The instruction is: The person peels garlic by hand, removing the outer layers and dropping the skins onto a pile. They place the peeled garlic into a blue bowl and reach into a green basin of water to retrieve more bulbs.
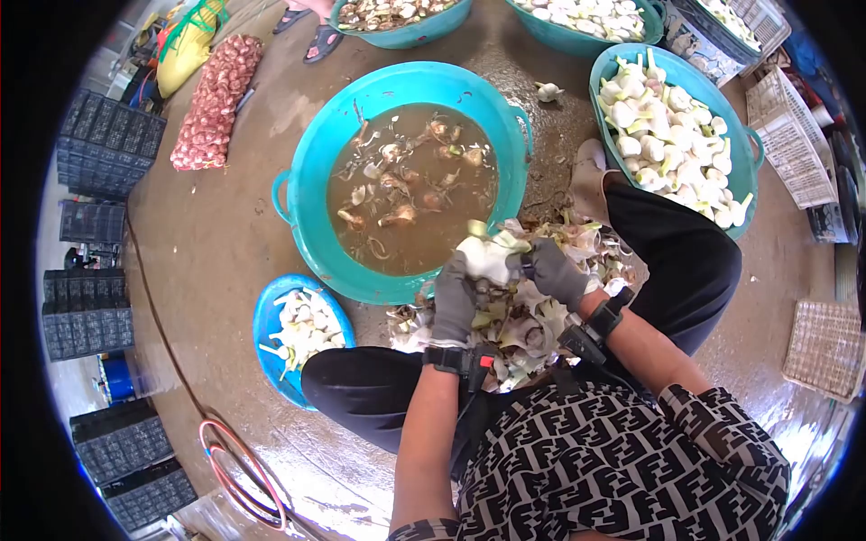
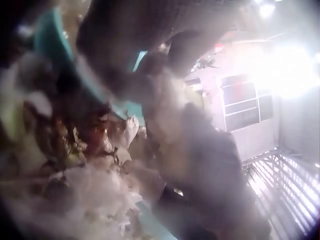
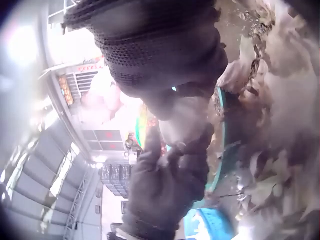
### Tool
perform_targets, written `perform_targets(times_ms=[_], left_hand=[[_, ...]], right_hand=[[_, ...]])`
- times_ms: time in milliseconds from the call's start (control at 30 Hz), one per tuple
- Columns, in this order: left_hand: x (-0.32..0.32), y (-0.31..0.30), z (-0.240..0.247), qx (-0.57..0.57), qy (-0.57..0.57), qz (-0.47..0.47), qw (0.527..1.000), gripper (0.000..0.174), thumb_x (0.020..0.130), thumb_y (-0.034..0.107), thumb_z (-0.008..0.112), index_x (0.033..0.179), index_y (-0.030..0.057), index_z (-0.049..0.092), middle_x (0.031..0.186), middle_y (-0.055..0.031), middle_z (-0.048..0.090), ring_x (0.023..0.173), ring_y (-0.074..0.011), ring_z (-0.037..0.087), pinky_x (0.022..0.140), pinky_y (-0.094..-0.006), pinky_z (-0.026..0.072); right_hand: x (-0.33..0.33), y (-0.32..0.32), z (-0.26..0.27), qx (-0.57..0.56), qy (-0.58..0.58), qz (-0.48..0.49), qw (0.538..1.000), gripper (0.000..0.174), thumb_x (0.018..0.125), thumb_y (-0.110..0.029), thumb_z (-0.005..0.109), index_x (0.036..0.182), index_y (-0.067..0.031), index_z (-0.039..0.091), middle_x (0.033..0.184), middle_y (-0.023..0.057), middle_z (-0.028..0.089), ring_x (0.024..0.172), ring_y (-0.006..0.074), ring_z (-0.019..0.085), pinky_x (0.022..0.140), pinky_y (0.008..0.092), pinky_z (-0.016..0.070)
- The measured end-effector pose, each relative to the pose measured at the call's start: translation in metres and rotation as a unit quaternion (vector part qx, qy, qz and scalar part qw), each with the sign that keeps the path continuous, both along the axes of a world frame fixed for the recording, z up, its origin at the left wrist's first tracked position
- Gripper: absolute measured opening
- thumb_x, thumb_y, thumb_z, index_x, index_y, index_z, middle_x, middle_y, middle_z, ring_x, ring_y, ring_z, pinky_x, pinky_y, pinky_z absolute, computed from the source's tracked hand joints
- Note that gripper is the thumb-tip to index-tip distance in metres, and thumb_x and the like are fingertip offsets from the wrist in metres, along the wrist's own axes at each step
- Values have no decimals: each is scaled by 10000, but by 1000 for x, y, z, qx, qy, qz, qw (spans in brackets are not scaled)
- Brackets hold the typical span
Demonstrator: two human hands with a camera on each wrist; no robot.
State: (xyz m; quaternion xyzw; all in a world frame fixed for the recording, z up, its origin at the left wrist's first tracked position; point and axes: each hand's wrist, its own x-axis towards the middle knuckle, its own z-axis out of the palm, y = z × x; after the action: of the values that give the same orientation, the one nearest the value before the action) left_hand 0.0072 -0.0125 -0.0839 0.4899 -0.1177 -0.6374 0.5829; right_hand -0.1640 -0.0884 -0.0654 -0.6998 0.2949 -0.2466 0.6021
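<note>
Both hands wear grey knitted gloves and meet in front of the body, over a heap of peeled skins [image 1: 528,334]. My left hand [image 1: 454,302] holds a white garlic bulb [image 1: 487,260] with a pale green stem piece by it. From the other side my right hand [image 1: 557,275] has its curled fingers on the same bulb. In the right wrist view, the bulb [image 3: 185,120] is pinched between the fingers of both hands, its far side hidden. The left wrist view is blurred and shows the gloves close together.
A large teal tub [image 1: 302,180] of muddy water with floating garlic stands ahead. Peeled garlic fills a teal tub [image 1: 753,194] at right and a blue basin [image 1: 271,374] at left. A red net sack [image 1: 216,104] lies beyond. Wicker baskets [image 1: 821,352] stand far right.
</note>
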Motion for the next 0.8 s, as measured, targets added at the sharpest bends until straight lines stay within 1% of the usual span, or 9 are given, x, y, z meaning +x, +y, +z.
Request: perform_targets(times_ms=[33,100,167,233,367,533,633,733,800], left_hand=[[3,1,-1,-4,78,-27,997,335,914,401,432,1026,103,536,778,-21,572,532,-91,499,404,-216,390],[13,3,2,-16,229,-79,970,358,919,439,389,1027,131,536,780,-8,572,513,-95,472,391,-208,361],[10,1,-6,14,-5,-24,1000,368,899,423,446,1048,99,540,787,-15,578,554,-98,498,447,-233,401],[20,0,-6,-2,-302,-35,953,352,866,353,561,1064,64,523,741,-8,566,578,-96,513,483,-256,429],[16,-10,9,2,-466,-39,884,289,808,260,662,953,20,595,751,-15,597,613,-59,511,514,-219,422],[22,-4,41,-13,-180,-33,983,253,792,224,678,951,42,602,751,-12,612,635,-103,551,528,-249,443],[32,2,38,-116,-59,-52,990,258,809,222,649,993,51,585,870,-47,626,767,-161,597,653,-307,496],[52,11,-7,-254,138,3,957,361,827,266,602,1107,51,524,1100,-89,577,1045,-261,537,919,-442,436],[54,11,-8,-216,230,72,946,387,852,275,563,1164,57,491,1156,-83,547,1092,-249,502,944,-438,407]], right_hand=[[-3,-1,4,-20,-16,34,999,300,830,-106,562,1093,36,536,994,75,611,904,105,554,805,267,446],[9,14,34,232,-182,-50,954,272,824,-75,542,1066,48,547,930,56,615,867,99,545,792,249,445],[12,17,40,406,-255,-114,870,250,816,-62,532,1038,48,565,882,47,625,849,96,544,787,243,443],[-1,11,39,153,-67,-68,984,254,811,-65,526,1037,45,565,897,54,629,852,94,549,776,249,449],[-2,6,49,-2,130,-20,991,241,781,-55,566,1003,43,569,892,58,634,836,89,556,747,249,459],[-25,3,-7,109,-58,-117,985,371,617,-20,745,939,30,568,900,69,620,831,118,574,768,265,474],[-38,7,13,-63,70,-193,977,429,571,-41,787,937,15,571,914,65,616,847,117,579,771,259,474],[-52,4,25,-13,20,-203,979,324,652,-94,762,908,5,591,879,53,632,798,119,597,705,262,495],[-56,6,23,10,2,-193,981,288,703,-61,718,949,7,584,932,65,627,842,131,596,724,275,496]])
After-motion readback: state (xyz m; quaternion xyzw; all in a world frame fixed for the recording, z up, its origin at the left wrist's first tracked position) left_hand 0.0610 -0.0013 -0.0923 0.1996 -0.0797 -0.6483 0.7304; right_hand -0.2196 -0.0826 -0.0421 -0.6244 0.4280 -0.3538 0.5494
